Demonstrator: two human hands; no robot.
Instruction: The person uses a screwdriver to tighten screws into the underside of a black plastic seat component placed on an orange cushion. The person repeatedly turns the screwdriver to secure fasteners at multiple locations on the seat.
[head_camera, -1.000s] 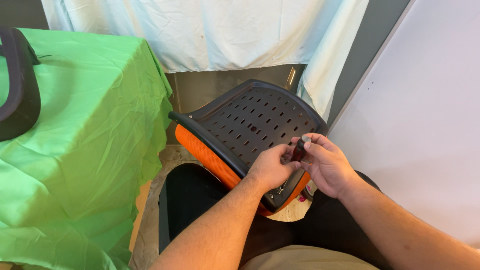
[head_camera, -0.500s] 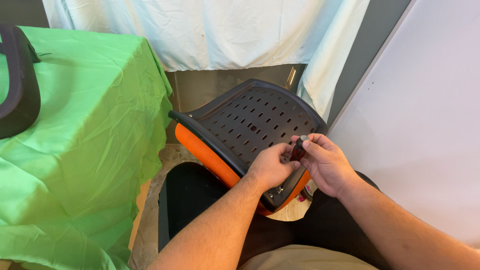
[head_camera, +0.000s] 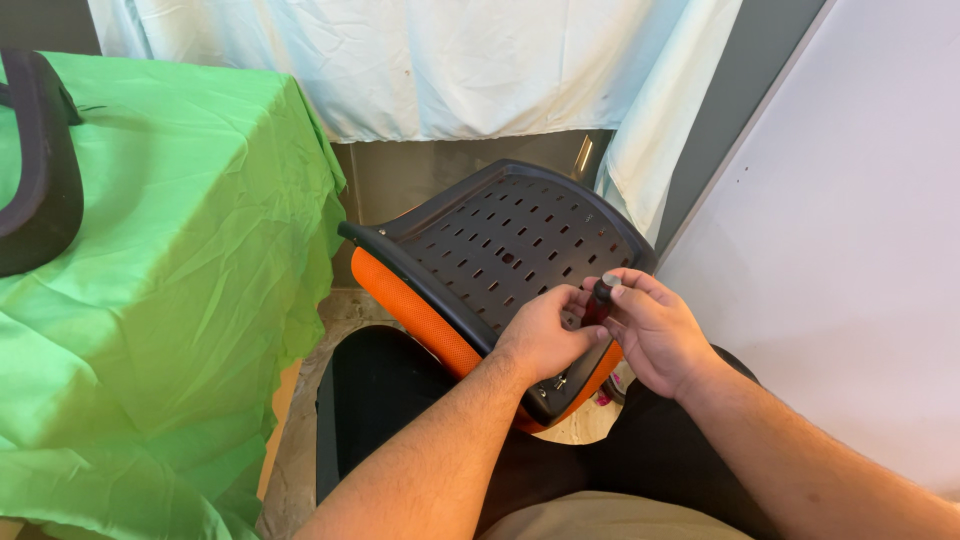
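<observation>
Closest in, the person's two forearms reach forward over dark trousers toward a chair seat panel (head_camera: 500, 255), a black perforated plastic shell with an orange mesh cushion on its underside, propped tilted against the lap. The left hand (head_camera: 545, 335) rests on the near edge of the panel, its fingers curled in toward a small dark tool (head_camera: 601, 298), a short stubby handle with a rounded black top and a reddish body. The right hand (head_camera: 655, 330) sits just beside the left, its fingers clenched around that same tool, thumb and forefinger pinching near the cap. Whether the left fingers actually grip the tool or only steady it, I cannot tell. The tool stands roughly upright at the near right corner of the panel. Below the panel's near edge a small metal fitting (head_camera: 555, 382) shows. To the left of the panel a tabletop draped in green cloth (head_camera: 170, 290) carries a black curved chair part (head_camera: 40, 170). Beyond the panel hangs a pale white sheet (head_camera: 430, 60), and to its right stands a plain white board (head_camera: 860, 260).
</observation>
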